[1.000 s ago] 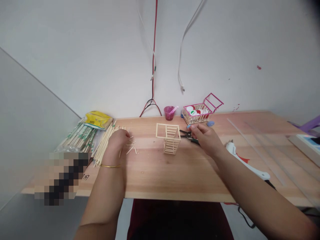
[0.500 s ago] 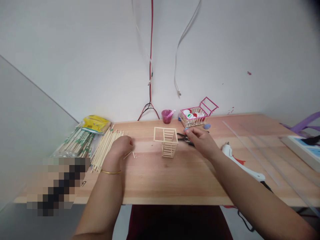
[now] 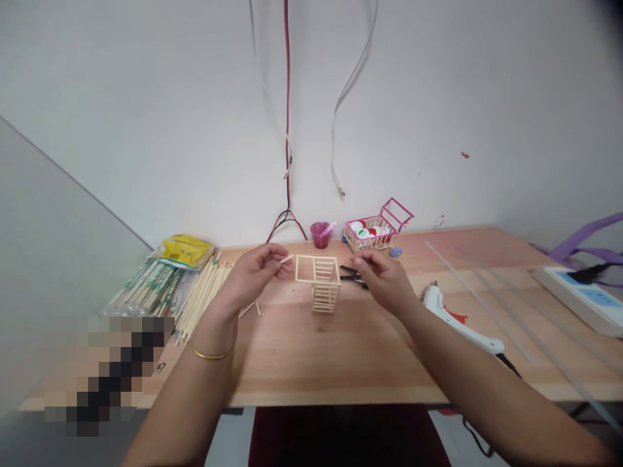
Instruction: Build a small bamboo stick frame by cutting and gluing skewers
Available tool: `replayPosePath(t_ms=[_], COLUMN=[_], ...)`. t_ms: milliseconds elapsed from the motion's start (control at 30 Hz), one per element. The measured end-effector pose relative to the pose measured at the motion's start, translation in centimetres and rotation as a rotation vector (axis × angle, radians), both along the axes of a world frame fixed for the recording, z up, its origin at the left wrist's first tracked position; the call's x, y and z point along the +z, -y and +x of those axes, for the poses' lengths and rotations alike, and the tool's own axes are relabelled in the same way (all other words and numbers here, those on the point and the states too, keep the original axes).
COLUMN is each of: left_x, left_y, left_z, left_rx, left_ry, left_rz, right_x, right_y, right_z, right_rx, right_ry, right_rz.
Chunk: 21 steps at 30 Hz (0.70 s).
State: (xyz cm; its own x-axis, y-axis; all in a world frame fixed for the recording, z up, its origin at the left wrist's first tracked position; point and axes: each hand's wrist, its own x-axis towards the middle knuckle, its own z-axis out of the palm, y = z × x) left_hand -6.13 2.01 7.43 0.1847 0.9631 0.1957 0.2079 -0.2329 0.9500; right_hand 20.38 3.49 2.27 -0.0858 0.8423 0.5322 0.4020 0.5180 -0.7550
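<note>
My left hand (image 3: 263, 272) pinches a short wooden stick (image 3: 287, 259) between thumb and fingertips, just left of a small frame built of wooden sticks (image 3: 325, 285). The frame stands upright on the table, with ladder-like rungs and a flat rectangle at its top reaching left. My right hand (image 3: 382, 275) is closed in a pinch to the right of the frame, apart from it. Whatever it may hold is too small to make out. Black-handled pliers (image 3: 351, 275) lie behind, partly hidden by that hand. A few stick offcuts (image 3: 254, 309) lie below my left hand.
Loose sticks (image 3: 202, 301), bagged sticks (image 3: 146, 285) and a yellow packet (image 3: 185, 251) lie at left. Against the wall stand a pink cup (image 3: 320, 236) and a stick basket (image 3: 370, 235) of round-topped items. At right are a glue gun (image 3: 462, 324) and a power strip (image 3: 579, 301).
My left hand has risen from the offcuts toward the frame, now with a short stick in its fingers. My right hand stays pinched beside the frame; the view has shifted slightly.
</note>
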Motion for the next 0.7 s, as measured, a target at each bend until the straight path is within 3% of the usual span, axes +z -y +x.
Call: replayPosePath(t_ms=[167,300,433,533,700], left_x=[2.6,3.7,3.7,2.8,0.7], left_y=[1.4,1.3,0.4,-0.5,-1.9], left_z=[3.3,4.7,4.9,4.5,3.6], left_rx=[-0.129,-0.131,-0.038,0.031,0.328], left_ry=[-0.242,-0.35,-0.426,-0.428,-0.148], left_rz=[0.152,0.3,0.456,0.487,0.246], right_x=[3.1,5.3,5.6,4.9,3.7], right_y=[1.5,1.5,0.6,-0.2,-1.0], right_z=[-1.8,-2.5,-2.1,-1.7,-1.5], right_rx=[0.168,0.206,0.185,0.137,0.109], right_ry=[0.163,0.269,0.298,0.276,0.241], right_rz=[0.249,0.347,0.317,0.222,0.016])
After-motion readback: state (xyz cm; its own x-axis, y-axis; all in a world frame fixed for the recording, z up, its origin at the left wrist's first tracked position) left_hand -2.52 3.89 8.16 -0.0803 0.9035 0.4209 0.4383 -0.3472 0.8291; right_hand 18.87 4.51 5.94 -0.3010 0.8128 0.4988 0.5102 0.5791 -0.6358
